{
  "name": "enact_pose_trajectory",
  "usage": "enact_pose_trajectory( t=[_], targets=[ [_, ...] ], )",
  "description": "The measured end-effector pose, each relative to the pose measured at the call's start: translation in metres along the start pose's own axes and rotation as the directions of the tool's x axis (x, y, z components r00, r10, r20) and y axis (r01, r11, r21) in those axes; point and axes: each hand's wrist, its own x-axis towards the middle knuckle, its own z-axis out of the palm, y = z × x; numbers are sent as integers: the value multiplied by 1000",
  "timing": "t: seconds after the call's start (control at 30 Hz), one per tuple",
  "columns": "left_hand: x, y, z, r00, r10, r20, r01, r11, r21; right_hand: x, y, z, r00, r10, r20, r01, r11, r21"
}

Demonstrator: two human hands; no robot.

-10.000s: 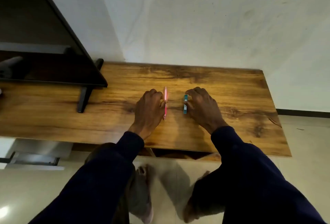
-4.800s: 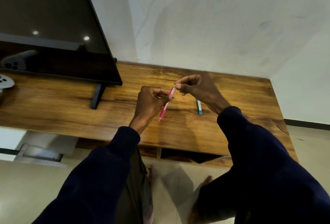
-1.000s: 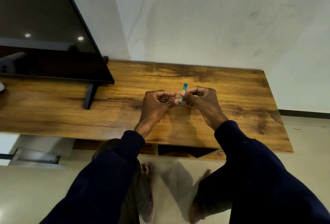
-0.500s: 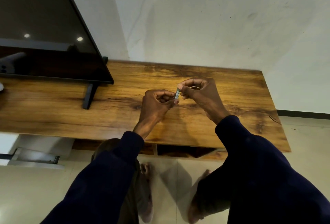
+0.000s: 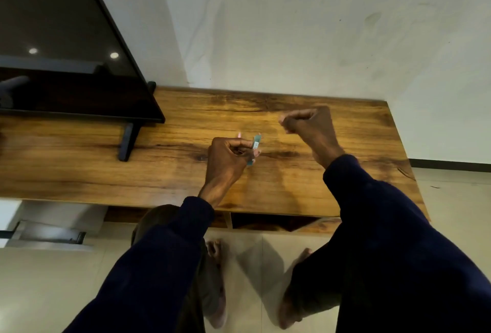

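Observation:
My left hand (image 5: 228, 160) is curled over the wooden table (image 5: 345, 173) and grips a short teal pen (image 5: 256, 143), which sticks up past my thumb and fingers. A pink pen tip (image 5: 239, 135) pokes out of the same fist; the rest of it is hidden. Up and to the right, apart from the pens, my right hand (image 5: 305, 125) is raised with its fingertips curled together. I see nothing between those fingers.
A black TV (image 5: 66, 67) on a dark stand leg (image 5: 127, 141) fills the table's left part. A white wall rises behind the table. An open shelf (image 5: 265, 222) lies under the tabletop, with tiled floor and my bare feet below.
My right hand has let go of the teal pen's top and pulled away up to the right. The teal pen stays in my left hand, which has dropped slightly.

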Motion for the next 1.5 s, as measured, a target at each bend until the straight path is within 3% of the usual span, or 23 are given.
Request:
enact_pose_trajectory(
  t=[0.1, 0.47, 0.67, 0.87, 1.13, 1.5],
  targets=[
    [2, -2, -1, 999, -40, -8, 40, 999, -22, -1, 24, 1, 999, 48, 14, -43, 964, -262],
    [2, -4, 0, 997, -77, 27, 77, 997, 20, 5, 56, 10, 999, 48, 15, -38, 911, -411],
    [0, 5, -1, 999, -43, 18, 43, 999, -19, -7, 47, 6, 1000, 27, 12, -24, 978, -206],
    [-3, 16, 0, 999, 31, -10, -30, 998, 58, -22, 27, 16, 944, 68, 323, -114, 985, 127],
    [1, 27, -1, 949, 316, -16, -280, 862, 422, -21, 17, 20, 900, 127, 417, -225, 955, 194],
    [10, 30, -3, 931, 364, 22, -334, 827, 452, -22, 10, 20, 886, 151, 439, -252, 950, 182]
  ],
)
